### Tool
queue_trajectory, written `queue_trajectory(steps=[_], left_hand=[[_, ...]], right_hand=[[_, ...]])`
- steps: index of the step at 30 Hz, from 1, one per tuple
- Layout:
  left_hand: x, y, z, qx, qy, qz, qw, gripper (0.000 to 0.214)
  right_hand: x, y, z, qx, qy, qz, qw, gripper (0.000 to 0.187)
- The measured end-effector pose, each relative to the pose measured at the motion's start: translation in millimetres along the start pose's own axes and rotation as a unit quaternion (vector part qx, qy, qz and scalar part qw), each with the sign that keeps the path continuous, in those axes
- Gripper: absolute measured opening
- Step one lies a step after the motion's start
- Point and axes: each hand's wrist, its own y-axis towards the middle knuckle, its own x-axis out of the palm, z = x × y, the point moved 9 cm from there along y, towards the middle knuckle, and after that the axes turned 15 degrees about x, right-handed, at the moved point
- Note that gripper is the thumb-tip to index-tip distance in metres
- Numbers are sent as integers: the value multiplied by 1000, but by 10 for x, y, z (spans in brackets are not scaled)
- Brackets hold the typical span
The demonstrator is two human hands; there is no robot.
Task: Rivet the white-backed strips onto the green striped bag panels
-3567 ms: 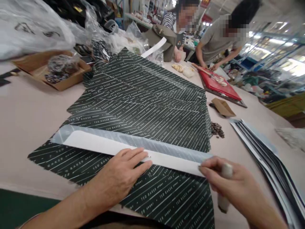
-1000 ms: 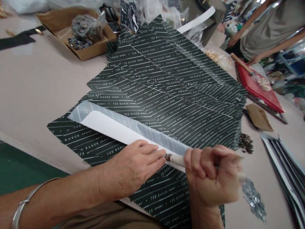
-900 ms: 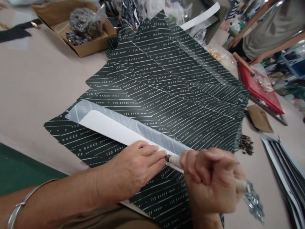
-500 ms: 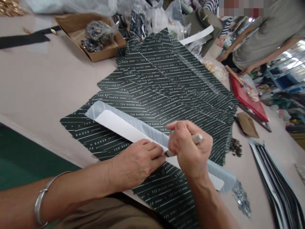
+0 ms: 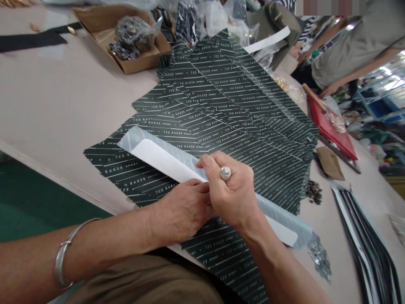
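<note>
My right hand (image 5: 232, 190) is closed in a fist around a pen-shaped silver tool (image 5: 225, 173). The tool's round end pokes out at the top, while its tip is hidden behind the fingers. Right against it, my left hand (image 5: 183, 209) has its fingers closed on the near edge of a long white strip (image 5: 164, 158); its thumb is hidden. The strip has rounded ends and lies along a translucent bluish plastic sheet (image 5: 292, 223). Under both is dark patterned material (image 5: 202, 122) with pale lettering and lines.
A cardboard box (image 5: 145, 61) with bagged metal parts stands at the back left. To the right lie dark strips (image 5: 363, 240), silver pieces (image 5: 319, 257), small dark pieces (image 5: 313, 192) and a red slab (image 5: 332, 122). Another person (image 5: 351, 55) stands across the table (image 5: 63, 109).
My right hand has moved left with the tool, up against my left hand. The tool now points more end-on to the camera. The view has shifted slightly.
</note>
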Motion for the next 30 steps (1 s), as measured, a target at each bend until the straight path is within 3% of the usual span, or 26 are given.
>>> queue_trajectory(steps=[5,8,11,13,16,19,21,22,23,27,30], left_hand=[[-73,20,-11,6,-55,-5,998,23],[-101,26,-6,14,-58,1,998,13],[-122,16,-24,0,-52,21,998,6],[-142,9,-32,-10,-48,34,998,8],[-166,0,-35,-22,-52,32,998,11],[-275,-33,-98,-49,-21,54,997,16],[-356,-62,-170,-66,27,65,995,23],[-382,-70,-207,-69,51,62,994,25],[-401,-69,-239,-65,74,56,994,25],[-471,-15,-251,-11,124,40,991,26],[-586,-18,-125,18,134,90,987,26]], right_hand=[[-216,-92,245,48,107,14,993,26],[-464,-159,345,87,263,45,960,24],[-712,-274,282,26,385,127,914,21],[-697,-316,322,7,418,144,897,22],[-531,-285,557,59,419,106,900,23],[-566,-300,736,118,279,76,950,29],[-630,-367,746,131,73,42,988,26],[-634,-415,731,122,-30,16,992,21],[-614,-471,718,106,-118,-12,987,21],[-452,-646,774,74,-305,-92,945,64],[-385,-645,790,54,-362,-100,925,63]])
